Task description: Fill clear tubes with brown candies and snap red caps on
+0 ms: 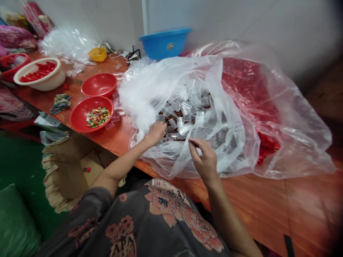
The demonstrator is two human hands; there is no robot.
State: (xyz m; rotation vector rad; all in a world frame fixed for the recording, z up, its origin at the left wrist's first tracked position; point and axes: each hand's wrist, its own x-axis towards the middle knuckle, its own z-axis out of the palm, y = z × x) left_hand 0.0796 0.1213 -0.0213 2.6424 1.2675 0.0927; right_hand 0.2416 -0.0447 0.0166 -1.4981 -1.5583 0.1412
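A large translucent plastic bag (235, 142) lies spread on the table. Inside its mouth are many small clear plastic tubes (184, 126), mixed with little round brown pieces (169, 113). My left hand (157, 132) is at the left side of the opening, its fingers curled by the nearest tubes; whatever they grip is hidden. At the front of the opening, my right hand (205, 157) has thumb and forefinger pinched together beside a fold of the bag. What sits between those fingertips is too small to make out.
Red bowls stand to the left; the nearer bowl (77, 114) contains small colourful wrapped pieces (98, 117). Behind are a blue basin (164, 43) and a yellow container (98, 54). A white basin (40, 84) holds red parts. Another bag of red items (246, 82) lies right; a torn cardboard box (63, 167) sits below.
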